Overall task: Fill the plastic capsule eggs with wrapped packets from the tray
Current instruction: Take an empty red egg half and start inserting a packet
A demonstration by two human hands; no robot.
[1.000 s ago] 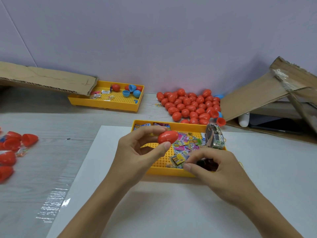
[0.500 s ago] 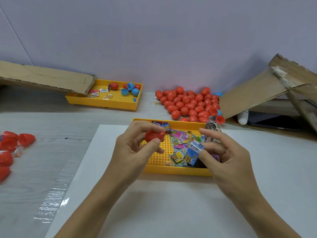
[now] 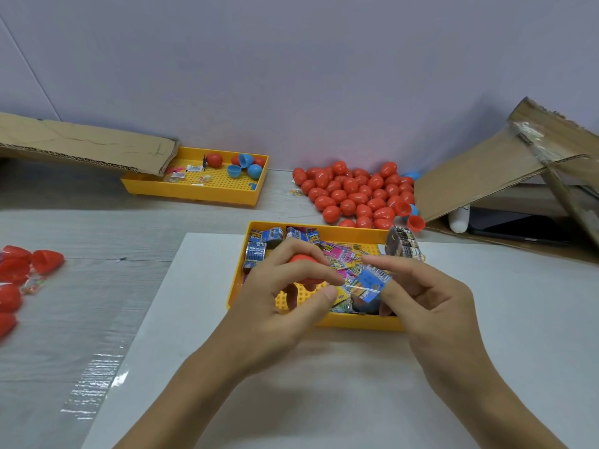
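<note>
My left hand (image 3: 278, 306) grips a red capsule egg (image 3: 304, 259) between thumb and fingers, above the near yellow tray (image 3: 356, 322). My right hand (image 3: 431, 299) pinches a blue wrapped packet (image 3: 371, 286) just right of the egg, a small gap between them. The tray holds several colourful wrapped packets (image 3: 278, 236), most in its far half. Much of the egg is hidden by my fingers.
A pile of red eggs (image 3: 356, 192) lies behind the tray by the wall. A second yellow tray (image 3: 194, 189) with blue and red halves sits far left under a cardboard flap (image 3: 81, 144). Red egg halves (image 3: 19, 270) lie at the left edge. Cardboard box (image 3: 505, 170) at right.
My right hand lifted a blue packet out of the tray and brought it up beside the egg. My left hand turned the egg and curled more tightly round it.
</note>
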